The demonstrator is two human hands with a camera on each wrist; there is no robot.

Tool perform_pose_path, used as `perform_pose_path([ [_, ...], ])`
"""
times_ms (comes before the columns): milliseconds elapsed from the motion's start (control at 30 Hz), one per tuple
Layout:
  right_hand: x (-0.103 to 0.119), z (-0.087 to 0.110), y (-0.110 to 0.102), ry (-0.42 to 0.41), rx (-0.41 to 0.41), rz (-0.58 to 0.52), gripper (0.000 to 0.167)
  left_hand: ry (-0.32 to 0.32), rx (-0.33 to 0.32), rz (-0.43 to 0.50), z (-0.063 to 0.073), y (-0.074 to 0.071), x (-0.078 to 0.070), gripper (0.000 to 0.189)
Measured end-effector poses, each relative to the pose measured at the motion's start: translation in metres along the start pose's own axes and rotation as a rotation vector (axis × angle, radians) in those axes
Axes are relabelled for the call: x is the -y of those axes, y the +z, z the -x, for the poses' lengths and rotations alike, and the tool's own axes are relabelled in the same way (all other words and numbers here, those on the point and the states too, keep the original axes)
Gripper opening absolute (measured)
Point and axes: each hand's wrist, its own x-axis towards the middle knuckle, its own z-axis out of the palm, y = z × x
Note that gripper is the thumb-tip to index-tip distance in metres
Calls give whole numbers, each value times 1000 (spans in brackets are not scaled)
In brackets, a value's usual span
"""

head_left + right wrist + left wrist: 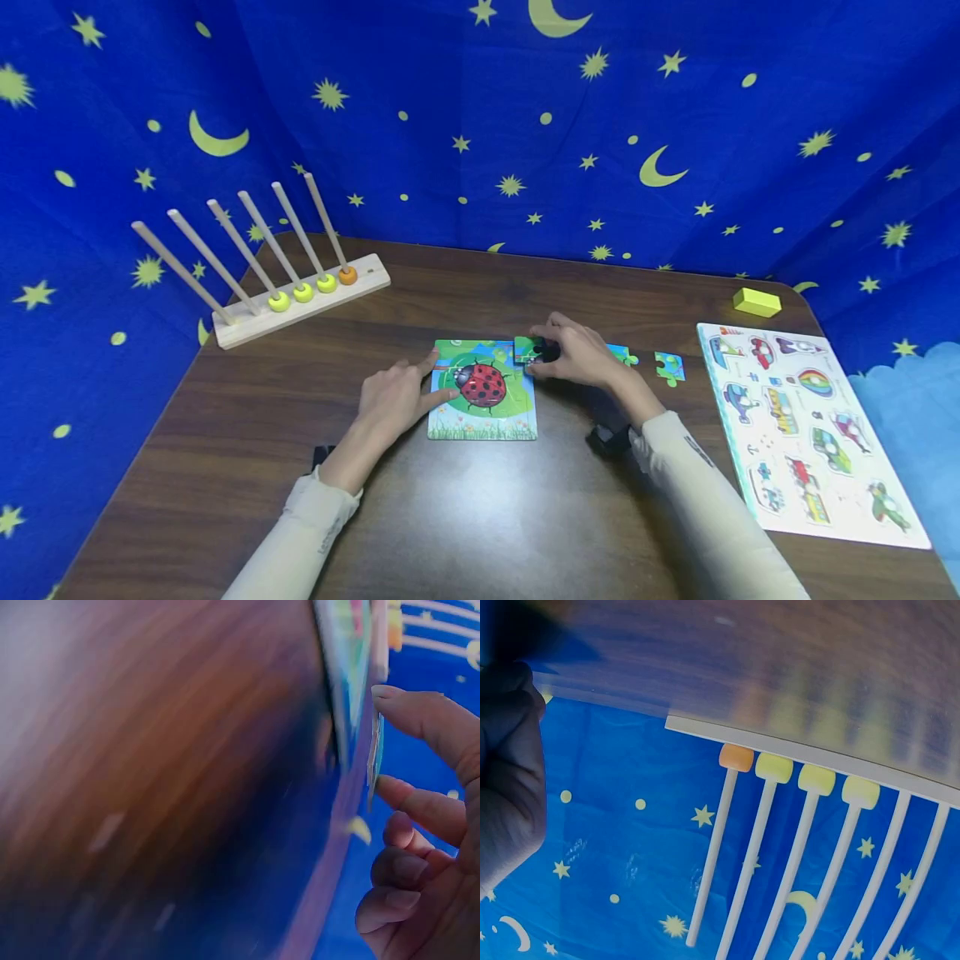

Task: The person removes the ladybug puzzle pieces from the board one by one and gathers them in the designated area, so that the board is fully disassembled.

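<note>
A ladybug jigsaw puzzle lies flat at mid-table. My left hand rests at its left side, thumb stretched onto the picture and forefinger by the upper left edge. Between thumb and forefinger, my right hand pinches a green puzzle piece over the puzzle's upper right corner. Edge-on, that piece shows in the right wrist view, other fingers curled below. Two loose pieces sit to the right: one partly behind the right hand, the other a blue-green corner-like piece.
A wooden peg rack with yellow and orange beads stands at back left. On the right lies a white picture board of vehicles, with a yellow block behind it. Blue star-patterned cloth hangs behind the brown table.
</note>
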Motion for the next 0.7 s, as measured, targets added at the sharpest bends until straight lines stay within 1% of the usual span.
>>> perform_pose_path([
  [200,-25,14,-7,55,1,18,62,-11,16,-2,-1,1,0,83],
  [333,-37,19,-10,86,-5,33,60,-14,18,1,-1,1,0,83],
  [567,-47,21,-13,123,15,29,61,-6,9,10,0,1,0,83],
  [700,-50,19,-14,130,19,23,60,-5,5,15,0,1,0,83],
])
